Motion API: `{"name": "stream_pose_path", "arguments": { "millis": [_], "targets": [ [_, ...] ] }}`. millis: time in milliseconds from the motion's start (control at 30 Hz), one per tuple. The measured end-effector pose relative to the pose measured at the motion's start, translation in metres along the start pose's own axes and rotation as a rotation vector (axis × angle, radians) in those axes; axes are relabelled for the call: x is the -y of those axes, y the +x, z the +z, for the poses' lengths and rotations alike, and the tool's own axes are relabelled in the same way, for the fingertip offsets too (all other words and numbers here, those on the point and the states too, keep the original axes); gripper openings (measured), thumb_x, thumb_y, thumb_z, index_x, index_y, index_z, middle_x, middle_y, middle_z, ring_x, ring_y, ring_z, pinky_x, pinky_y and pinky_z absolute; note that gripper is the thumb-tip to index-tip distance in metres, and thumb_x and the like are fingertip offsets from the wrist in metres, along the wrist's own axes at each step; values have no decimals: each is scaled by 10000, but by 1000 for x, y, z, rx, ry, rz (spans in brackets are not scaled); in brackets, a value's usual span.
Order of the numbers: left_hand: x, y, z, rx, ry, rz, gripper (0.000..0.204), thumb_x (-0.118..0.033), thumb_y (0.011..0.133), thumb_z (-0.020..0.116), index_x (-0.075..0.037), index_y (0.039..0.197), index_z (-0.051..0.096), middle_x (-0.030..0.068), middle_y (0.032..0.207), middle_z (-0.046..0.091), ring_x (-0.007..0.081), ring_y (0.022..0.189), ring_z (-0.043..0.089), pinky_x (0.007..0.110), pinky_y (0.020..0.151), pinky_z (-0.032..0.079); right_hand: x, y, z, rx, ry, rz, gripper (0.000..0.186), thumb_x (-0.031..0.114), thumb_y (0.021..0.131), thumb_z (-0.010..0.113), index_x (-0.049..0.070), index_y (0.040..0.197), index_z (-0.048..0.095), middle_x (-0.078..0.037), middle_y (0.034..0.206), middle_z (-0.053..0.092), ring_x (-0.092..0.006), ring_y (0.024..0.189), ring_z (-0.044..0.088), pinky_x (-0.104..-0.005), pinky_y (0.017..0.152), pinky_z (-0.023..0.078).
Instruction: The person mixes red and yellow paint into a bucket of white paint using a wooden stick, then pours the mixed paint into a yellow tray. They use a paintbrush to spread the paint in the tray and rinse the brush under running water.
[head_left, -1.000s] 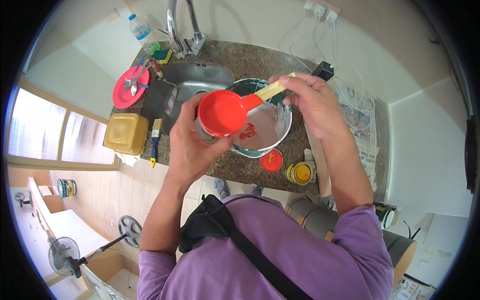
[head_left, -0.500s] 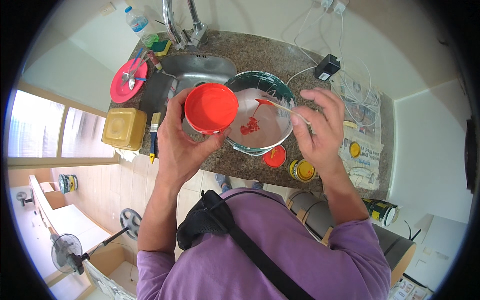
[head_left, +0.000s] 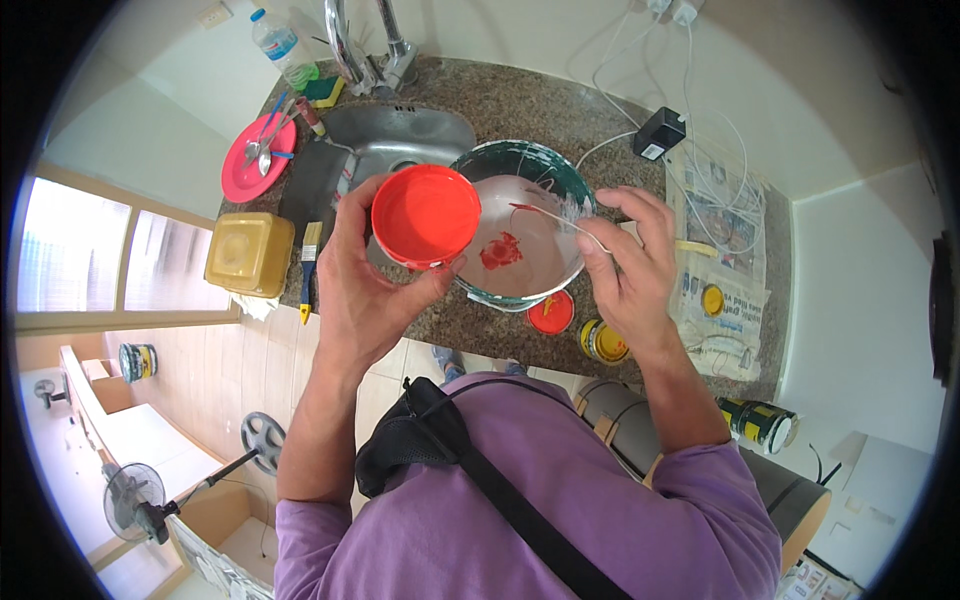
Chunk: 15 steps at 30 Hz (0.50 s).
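Observation:
My left hand (head_left: 375, 280) is wrapped around a small tub of bright red paint (head_left: 427, 215), its open top facing up, beside the bucket's left rim. Pinched in my right hand (head_left: 637, 275) is a thin pale stick (head_left: 570, 224), its far end coated red. That end hovers over a large green bucket (head_left: 530, 156) holding pinkish-white paint. On the paint's surface floats a patch of red paint (head_left: 500, 252). A red-smeared round lid (head_left: 551, 312) and a small yellow can (head_left: 603, 342) stand at the counter's near edge.
Left of the bucket lies a steel sink (head_left: 400, 128) with a tap (head_left: 370, 65). A pink plate (head_left: 248, 178) with spoons, a yellow container (head_left: 250, 255) and a paintbrush (head_left: 309, 270) sit farther left. Newspaper (head_left: 735, 325), cables and a black adapter (head_left: 660, 133) occupy the right side.
The stick's red end has turned and carries less paint, and the strand dripping from it is gone. The red patch in the bucket looks smoother. The tub has barely shifted.

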<state>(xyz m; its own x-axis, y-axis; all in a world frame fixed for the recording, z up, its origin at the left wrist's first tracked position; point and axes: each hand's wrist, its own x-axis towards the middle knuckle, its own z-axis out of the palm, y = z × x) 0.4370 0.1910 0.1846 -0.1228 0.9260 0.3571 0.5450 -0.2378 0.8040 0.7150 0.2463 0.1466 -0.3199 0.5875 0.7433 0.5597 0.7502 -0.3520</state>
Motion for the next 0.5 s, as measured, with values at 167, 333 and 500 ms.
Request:
{"name": "stream_pose_path", "arguments": {
  "millis": [167,333,500],
  "targets": [
    [1,0,-2,9,4,-13,794,-227,717,946,-8,1372,553,164,1241,715,275,1174,701,400,1040,530,2,5,-1,69,-61,19,139,103,874,805,56,1001,773,-136,1221,663,-367,1163,605,-460,964,510],
    [1,-2,-3,17,-25,-9,788,-218,721,945,-6,1370,551,167,1244,713,276,1180,700,397,1045,528,2,-3,3,50,-11,93,129,109,894,791,53,1008,773,-135,1235,664,-367,1194,592,-462,978,503],
    [3,-3,-5,28,-70,-21,773,-209,731,941,-9,1367,552,164,1254,710,267,1188,696,391,1046,527,2,-4,4,92,-54,136,136,124,907,786,51,1021,777,-126,1250,669,-359,1211,589,-458,1000,491]
  ]
}}
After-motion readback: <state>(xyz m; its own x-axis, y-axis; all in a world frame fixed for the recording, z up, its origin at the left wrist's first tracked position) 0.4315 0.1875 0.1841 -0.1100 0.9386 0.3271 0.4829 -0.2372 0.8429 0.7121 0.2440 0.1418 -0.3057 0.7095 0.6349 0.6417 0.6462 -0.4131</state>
